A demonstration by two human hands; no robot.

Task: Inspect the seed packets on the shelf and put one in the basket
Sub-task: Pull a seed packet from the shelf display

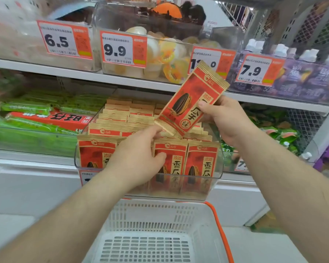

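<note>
Shop shelves (122, 78) carry clear plastic bins; one bin (216, 179) is packed with flat red-and-gold seed packets (199, 164). Right hand (224, 118) pinches one tilted, crimped-edge seed packet (190, 101) above them. Left hand (139, 156), fingers loosely extended, touches its lower corner, over a white perforated basket (160, 224).

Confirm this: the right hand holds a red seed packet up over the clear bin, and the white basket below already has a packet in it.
Not quite. The head view shows the white basket holds nothing yet. The rest stands: the right hand holds a red seed packet above the clear bin.

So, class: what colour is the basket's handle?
Orange, on the white basket; its handle shows in the head view.
</note>
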